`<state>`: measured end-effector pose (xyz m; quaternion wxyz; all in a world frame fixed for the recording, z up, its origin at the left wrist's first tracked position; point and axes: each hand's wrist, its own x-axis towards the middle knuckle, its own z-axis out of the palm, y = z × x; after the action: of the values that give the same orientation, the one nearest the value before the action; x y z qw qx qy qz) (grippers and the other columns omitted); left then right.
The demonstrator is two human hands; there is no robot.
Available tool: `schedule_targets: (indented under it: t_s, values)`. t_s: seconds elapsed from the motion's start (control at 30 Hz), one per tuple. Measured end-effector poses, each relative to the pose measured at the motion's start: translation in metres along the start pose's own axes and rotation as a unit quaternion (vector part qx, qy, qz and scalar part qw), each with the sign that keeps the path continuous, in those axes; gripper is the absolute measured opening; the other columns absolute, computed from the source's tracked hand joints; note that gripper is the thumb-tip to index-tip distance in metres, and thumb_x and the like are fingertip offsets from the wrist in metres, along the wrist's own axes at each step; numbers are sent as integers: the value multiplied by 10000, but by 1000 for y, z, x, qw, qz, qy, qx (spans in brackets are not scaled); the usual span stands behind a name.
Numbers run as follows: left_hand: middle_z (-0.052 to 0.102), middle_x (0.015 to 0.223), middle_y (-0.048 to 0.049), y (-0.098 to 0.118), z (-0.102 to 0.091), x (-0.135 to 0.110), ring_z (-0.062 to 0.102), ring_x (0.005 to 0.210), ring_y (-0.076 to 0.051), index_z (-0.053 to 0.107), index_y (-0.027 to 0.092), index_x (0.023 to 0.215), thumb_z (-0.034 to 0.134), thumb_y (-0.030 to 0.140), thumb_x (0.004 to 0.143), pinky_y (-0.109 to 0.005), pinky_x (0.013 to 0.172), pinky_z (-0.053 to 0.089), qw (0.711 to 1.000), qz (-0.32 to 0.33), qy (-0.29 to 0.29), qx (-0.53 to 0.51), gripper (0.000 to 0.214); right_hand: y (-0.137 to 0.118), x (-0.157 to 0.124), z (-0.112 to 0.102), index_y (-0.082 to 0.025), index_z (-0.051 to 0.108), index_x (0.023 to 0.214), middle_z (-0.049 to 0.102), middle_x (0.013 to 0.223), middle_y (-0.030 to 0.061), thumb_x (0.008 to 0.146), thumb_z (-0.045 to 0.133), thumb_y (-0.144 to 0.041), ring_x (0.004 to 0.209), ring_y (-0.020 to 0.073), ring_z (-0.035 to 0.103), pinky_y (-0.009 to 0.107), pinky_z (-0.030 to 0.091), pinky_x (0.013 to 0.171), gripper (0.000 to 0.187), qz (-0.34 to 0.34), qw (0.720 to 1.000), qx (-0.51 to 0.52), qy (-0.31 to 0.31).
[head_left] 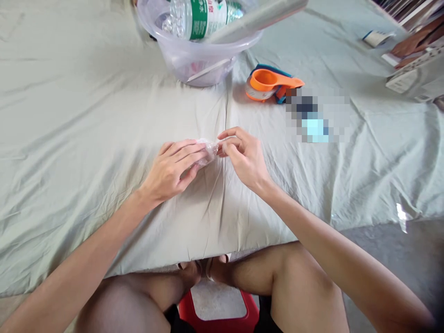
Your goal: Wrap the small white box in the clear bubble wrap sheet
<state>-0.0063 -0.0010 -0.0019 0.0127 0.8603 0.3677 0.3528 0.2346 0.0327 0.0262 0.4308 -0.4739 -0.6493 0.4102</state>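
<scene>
My left hand (pixel 175 166) rests on the pale green cloth (pixel 86 115) and its fingers are closed round a small crumpled piece of clear plastic film (pixel 210 150). My right hand (pixel 243 155) meets it from the right, thumb and fingers pinching the film's end. Both hands are near the middle of the table, close to its front edge. What is inside the film, if anything, is hidden.
A clear plastic basin (pixel 197 55) at the back holds a water bottle (pixel 199 16) and a roll of clear film (pixel 256 18). An orange and blue tape dispenser (pixel 270 83) lies to its right. Boxes and papers (pixel 412 60) sit at the far right. A red stool (pixel 218 317) is below my knees.
</scene>
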Motion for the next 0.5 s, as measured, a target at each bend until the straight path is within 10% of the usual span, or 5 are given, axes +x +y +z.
schedule_targets:
  t_s: [0.13,0.5]
  values:
    - [822,1489,-94,-7,2,0,760,1458,-246,785,237,1422,497,255,1222,-450,1208,637,1000,-17,-1,-14,351,-2,-8,-3,-272,803,1207,866,1346,67,944,614,-236,1251,272,828,477,667,1098,326,-85,994,-65,-8]
    - [823,1492,-26,-14,-10,-4,793,1408,-221,701,330,1569,500,181,1206,-436,1219,682,997,-16,-6,-70,441,-15,-52,19,-297,863,1247,878,1386,30,979,531,-134,1327,272,817,536,634,1198,457,-100,989,-108,11]
